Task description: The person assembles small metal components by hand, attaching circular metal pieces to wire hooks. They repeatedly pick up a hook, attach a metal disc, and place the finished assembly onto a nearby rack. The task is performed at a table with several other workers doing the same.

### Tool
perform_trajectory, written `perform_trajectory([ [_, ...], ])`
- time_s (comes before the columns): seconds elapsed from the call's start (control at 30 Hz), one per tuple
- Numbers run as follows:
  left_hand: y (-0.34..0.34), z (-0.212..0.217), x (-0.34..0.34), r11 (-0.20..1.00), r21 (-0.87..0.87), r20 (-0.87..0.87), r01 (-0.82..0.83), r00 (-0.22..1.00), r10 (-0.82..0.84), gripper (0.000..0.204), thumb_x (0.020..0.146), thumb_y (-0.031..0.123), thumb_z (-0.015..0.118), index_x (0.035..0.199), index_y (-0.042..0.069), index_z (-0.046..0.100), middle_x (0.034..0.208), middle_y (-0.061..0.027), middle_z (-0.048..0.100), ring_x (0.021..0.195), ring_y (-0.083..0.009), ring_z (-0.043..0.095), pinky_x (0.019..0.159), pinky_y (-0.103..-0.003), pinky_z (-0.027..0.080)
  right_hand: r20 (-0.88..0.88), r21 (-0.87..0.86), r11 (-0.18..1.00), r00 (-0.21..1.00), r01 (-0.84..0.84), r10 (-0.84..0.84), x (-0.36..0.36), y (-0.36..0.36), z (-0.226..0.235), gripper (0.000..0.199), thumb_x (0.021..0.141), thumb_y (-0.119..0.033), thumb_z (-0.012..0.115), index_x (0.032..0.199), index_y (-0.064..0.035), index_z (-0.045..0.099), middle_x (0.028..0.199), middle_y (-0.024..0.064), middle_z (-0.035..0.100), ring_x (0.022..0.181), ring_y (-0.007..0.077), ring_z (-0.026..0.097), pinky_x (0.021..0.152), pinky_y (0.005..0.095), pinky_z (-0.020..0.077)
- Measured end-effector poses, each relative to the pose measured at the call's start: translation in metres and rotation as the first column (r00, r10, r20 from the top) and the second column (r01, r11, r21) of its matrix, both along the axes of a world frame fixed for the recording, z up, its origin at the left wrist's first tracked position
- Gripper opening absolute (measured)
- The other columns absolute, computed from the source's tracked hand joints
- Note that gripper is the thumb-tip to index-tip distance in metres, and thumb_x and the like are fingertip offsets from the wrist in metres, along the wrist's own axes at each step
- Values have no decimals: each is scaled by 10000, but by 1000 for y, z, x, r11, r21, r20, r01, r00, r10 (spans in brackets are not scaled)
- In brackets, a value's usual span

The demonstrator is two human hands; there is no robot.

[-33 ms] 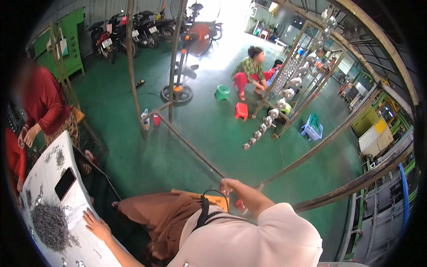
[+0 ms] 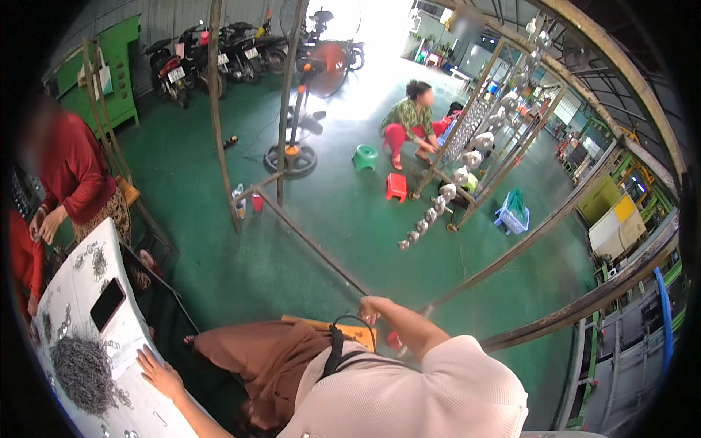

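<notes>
My left hand (image 2: 160, 374) lies with fingers spread on the near edge of a white-topped table (image 2: 150, 400). Beside it is a paper sheet (image 2: 130, 356), and past that a dark heap of small metal hooks (image 2: 80, 371). A black phone (image 2: 108, 304) lies farther up the table. Out to the right, my right hand (image 2: 373, 309) is closed at the corner of a metal rack, seemingly round its lower bar (image 2: 321, 255). The fingers' inner side is hidden there. Under me is a wooden seat (image 2: 358, 333).
A person in red (image 2: 80, 164) stands across the table; another red sleeve shows beside. One person (image 2: 409, 120) squats by a wheeled rack (image 2: 504, 150). A string of shiny metal pieces (image 2: 447, 192) hangs ahead. A fan (image 2: 290, 157), stools (image 2: 396, 187) and a blue basket (image 2: 512, 213) stand on the floor.
</notes>
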State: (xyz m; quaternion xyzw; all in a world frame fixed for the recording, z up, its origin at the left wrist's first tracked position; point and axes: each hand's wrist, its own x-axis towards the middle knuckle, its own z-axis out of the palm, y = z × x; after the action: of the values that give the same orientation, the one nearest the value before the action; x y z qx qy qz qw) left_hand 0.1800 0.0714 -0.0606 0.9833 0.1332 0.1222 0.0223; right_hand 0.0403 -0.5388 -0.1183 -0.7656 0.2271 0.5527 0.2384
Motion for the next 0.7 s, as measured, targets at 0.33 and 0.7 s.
perform_trajectory([
  [0.33, -21, 15, 20, 997, -53, 194, 51, 980, -40, 636, 795, 105, 607, 1380, 0, 382, 1409, -205, 406, 1353, -353, 330, 1065, -530, 277, 642, 183, 871, 726, -456, 245, 154, 113, 181, 301, 856, -319, 629, 960, -46, 702, 860, 92, 707, 790, 166, 656, 732, 339, 514],
  [0.7, 35, 103, -55, 757, -651, 428, 62, 853, 298, 254, 865, 176, 574, 1082, 55, 628, 1162, -154, 616, 1081, -343, 576, 937, -408, 460, 402, 770, 83, 581, -633, 707, 182, 451, 195, 159, 892, -136, 627, 953, 5, 667, 883, 36, 686, 848, 95, 604, 801, 252, 464],
])
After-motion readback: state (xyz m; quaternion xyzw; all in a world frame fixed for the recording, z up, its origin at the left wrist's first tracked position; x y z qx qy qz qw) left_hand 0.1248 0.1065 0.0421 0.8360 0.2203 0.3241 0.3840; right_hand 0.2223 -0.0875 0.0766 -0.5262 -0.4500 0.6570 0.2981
